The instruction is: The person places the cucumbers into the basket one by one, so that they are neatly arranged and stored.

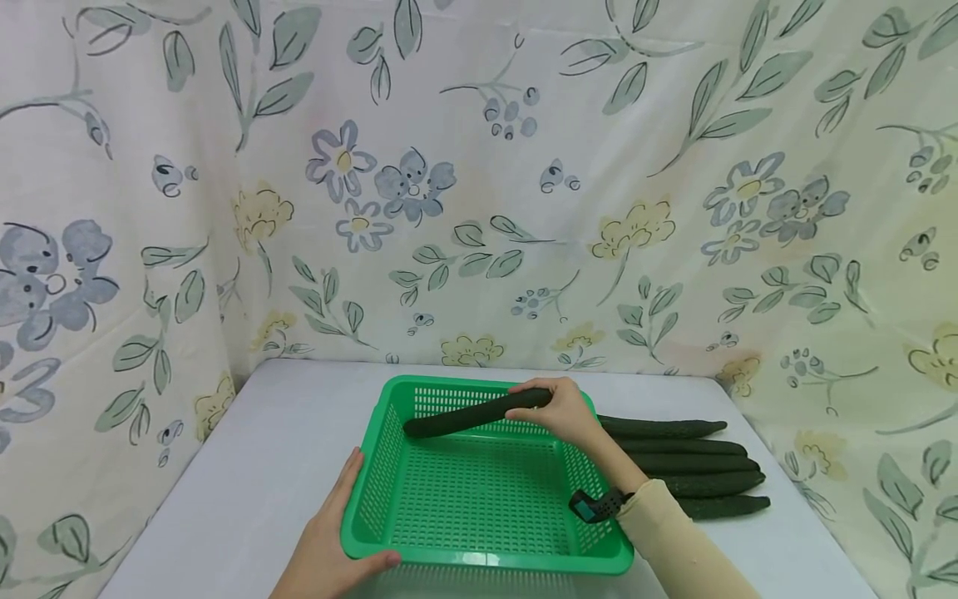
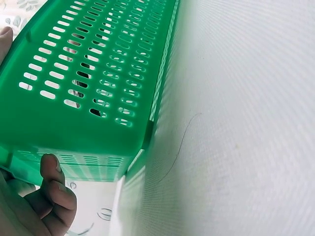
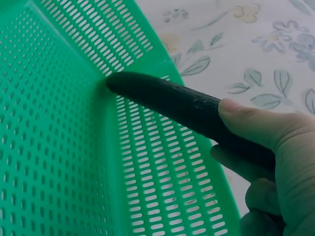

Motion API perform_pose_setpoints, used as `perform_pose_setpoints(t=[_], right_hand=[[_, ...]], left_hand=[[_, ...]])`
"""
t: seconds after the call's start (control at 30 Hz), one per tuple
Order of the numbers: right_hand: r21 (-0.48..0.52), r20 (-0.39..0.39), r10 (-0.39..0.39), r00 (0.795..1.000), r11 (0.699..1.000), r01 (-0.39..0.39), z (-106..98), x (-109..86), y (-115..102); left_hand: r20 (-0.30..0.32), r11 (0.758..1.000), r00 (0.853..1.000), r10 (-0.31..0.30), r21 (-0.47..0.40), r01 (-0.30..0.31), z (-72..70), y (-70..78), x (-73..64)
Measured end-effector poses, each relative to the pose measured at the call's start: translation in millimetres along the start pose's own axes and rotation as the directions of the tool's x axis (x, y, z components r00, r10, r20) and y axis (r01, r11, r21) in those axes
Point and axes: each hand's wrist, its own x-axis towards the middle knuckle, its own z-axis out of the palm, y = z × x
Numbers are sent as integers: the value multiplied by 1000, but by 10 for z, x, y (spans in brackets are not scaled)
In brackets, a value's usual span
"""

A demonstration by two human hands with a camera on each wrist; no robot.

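Note:
A long dark green cucumber [image 1: 479,414] slants over the back of a green plastic basket [image 1: 479,559]. My right hand [image 1: 557,408] pinches its right end between thumb and fingers, above the basket's back right corner. The cucumber's far tip [image 3: 118,81] is low inside the basket, at the back left corner. My left hand [image 1: 329,532] holds the basket's front left corner, with the thumb on the front rim and the fingers along the left side. In the left wrist view its lower fingers [image 2: 54,196] are bent beside the slotted wall.
Several more cucumbers [image 1: 696,463] lie side by side to the right of the basket, partly hidden by it and the right forearm. A white cloth [image 1: 247,466] covers the table. Floral fabric [image 1: 479,208] hangs behind and at the sides. A dark watch [image 1: 595,505] is on the right wrist.

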Motion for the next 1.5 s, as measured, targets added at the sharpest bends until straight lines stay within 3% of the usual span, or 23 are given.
perform_pose_setpoints(t=[0.23,0.37,0.6,0.77,0.9,1.03,1.13,1.3,1.4,1.5], right_hand=[[-139,-64,84,994,986,-92,-2,-2,-3],[-267,-75,98,992,957,-115,-3,-9,53],[-528,-42,82,996,844,-92,8,-31,106],[-672,-19,74,997,738,-67,47,-15,134],[-734,3,83,997,677,-54,79,-15,147],[-765,18,106,994,642,-54,110,-17,149],[-769,22,122,992,636,-62,116,-19,142],[-753,-3,137,991,652,-93,91,-8,104],[-713,-17,148,989,691,-116,42,-6,83],[-636,-6,151,988,762,-121,-29,-8,69]], left_hand=[[2,1000,1000,-4,-8,4,-2,3,5],[3,1000,1000,-1,-14,1,-4,3,3],[11,999,1000,-11,-30,12,-12,9,-14],[7,999,1000,-8,-36,9,-10,3,-12],[8,1000,1000,-1,-28,1,-10,-5,-5],[11,1000,1000,-6,-17,6,-18,2,-5],[18,999,1000,-24,-21,24,-22,23,-12],[34,998,998,-57,-35,58,-31,46,-27],[33,998,998,-54,-36,55,-32,49,-26],[27,999,999,-41,-34,42,-23,45,-14]])
